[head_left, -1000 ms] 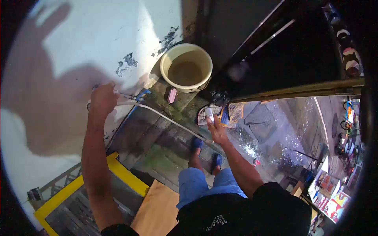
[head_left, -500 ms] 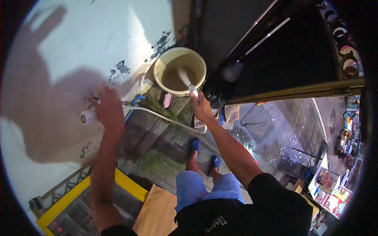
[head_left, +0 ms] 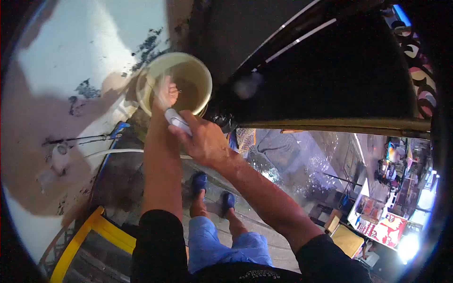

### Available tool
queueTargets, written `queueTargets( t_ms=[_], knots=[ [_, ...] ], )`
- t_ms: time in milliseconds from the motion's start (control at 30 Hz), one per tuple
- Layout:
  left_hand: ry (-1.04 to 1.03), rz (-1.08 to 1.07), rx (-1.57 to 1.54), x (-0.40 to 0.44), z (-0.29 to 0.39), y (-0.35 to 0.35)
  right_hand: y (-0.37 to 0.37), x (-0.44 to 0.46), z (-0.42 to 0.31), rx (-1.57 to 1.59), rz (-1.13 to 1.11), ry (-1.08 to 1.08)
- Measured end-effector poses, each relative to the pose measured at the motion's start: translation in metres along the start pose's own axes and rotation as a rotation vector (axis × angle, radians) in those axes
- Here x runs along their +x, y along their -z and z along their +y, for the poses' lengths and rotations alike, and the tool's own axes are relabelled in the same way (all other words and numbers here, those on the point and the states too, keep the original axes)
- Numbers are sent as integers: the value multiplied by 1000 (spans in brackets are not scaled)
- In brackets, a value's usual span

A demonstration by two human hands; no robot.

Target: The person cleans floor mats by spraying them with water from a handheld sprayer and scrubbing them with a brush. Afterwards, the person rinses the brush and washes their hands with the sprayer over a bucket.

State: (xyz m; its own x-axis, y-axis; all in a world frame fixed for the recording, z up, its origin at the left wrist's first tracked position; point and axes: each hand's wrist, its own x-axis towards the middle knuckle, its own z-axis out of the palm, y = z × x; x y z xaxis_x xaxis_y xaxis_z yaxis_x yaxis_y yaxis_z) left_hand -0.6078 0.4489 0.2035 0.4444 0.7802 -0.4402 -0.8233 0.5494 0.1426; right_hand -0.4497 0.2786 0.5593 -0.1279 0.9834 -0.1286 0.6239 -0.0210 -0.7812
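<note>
My right hand point(head_left: 205, 139) is wrapped round a white spray nozzle point(head_left: 178, 121), which sends water over my left hand point(head_left: 166, 93). That left hand is inside the cream bucket point(head_left: 207, 80), above murky water, its fingers curled together; whether anything is in them is hidden by the spray. A white hose point(head_left: 115, 151) runs behind my left forearm. On the wall at the left, a tap fitting point(head_left: 60, 151) with pipes shows, blurred.
A yellow metal frame point(head_left: 111, 231) stands at the lower left. Dark panels rise behind the bucket. A grey mat point(head_left: 278, 151) lies on the wet floor, beside a patterned cloth point(head_left: 246, 140). Printed boxes point(head_left: 384, 226) are at the lower right.
My left hand has left the wall tap and moved right into the bucket. The nozzle, spraying since the middle frame, now points at my left hand. The view has shifted.
</note>
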Motion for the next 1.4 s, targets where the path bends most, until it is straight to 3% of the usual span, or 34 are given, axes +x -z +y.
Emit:
queueTargets(
  t_ms=[33, 67, 133, 300, 367, 433, 467, 500, 567, 600, 667, 700, 867, 967, 1000, 1100, 1133, 1200, 1233, 1267, 1367, 1400],
  knots=[
    [-54, -338, -148, 10, -9, 24, 0, 3, 4, 5, -17, 10],
    [-147, 81, 401, 3, -10, -9, 1, 6, 8, 13, -35, 23],
    [-211, 517, 996, -8, 1, -50, 3, 12, 14, 32, -31, -11],
    [-129, 547, 1200, 20, 19, -57, 2, 31, 41, 88, -18, -120],
    [-124, 512, 917, 16, 25, -68, -2, 34, 45, 87, 9, -113],
    [-129, 406, 275, 6, 13, -89, -4, 37, 47, 107, 29, -120],
    [-173, 390, 264, 20, 15, -66, -5, 37, 49, 122, -6, -117],
    [103, 77, 123, 35, 25, -38, -9, 38, 53, 109, 21, -99],
    [-21, 265, 381, 28, 20, -36, -19, 35, 60, 82, 72, -78],
    [-49, 345, 518, 21, 16, -39, -17, 38, 60, 148, 91, -189],
    [-40, 393, 663, 8, 14, -45, -25, 37, 64, 142, 32, -124],
    [-20, 396, 697, 3, 13, -49, -29, 36, 65, 139, 5, -93],
    [132, 330, 744, -48, 9, -96, -33, 47, 61, 130, 134, -359],
    [235, 254, 686, -107, -16, -134, -67, 63, 76, 87, 322, -446],
    [245, 236, 653, -127, -28, -145, -64, 71, 69, 194, 217, -564],
    [52, 262, 564, -159, -65, -169, -102, 93, 78, 272, 308, -622],
    [-2, 231, 597, -161, -62, -175, -100, 91, 75, 621, 213, -580],
    [-95, 244, 739, -159, -53, -174, -122, 114, 86, 668, 217, -752],
    [-138, 258, 807, -161, -49, -169, -128, 119, 98, 534, 143, -702],
    [-339, 204, 916, -162, -51, -172, -124, 124, 98, 399, 78, -648],
    [-169, 489, 1205, -202, -39, -226, -172, 170, 172, 823, 180, -723],
    [-229, 462, 1240, -208, -42, -220, -173, 178, 179, 1047, 185, -692]
  ],
)
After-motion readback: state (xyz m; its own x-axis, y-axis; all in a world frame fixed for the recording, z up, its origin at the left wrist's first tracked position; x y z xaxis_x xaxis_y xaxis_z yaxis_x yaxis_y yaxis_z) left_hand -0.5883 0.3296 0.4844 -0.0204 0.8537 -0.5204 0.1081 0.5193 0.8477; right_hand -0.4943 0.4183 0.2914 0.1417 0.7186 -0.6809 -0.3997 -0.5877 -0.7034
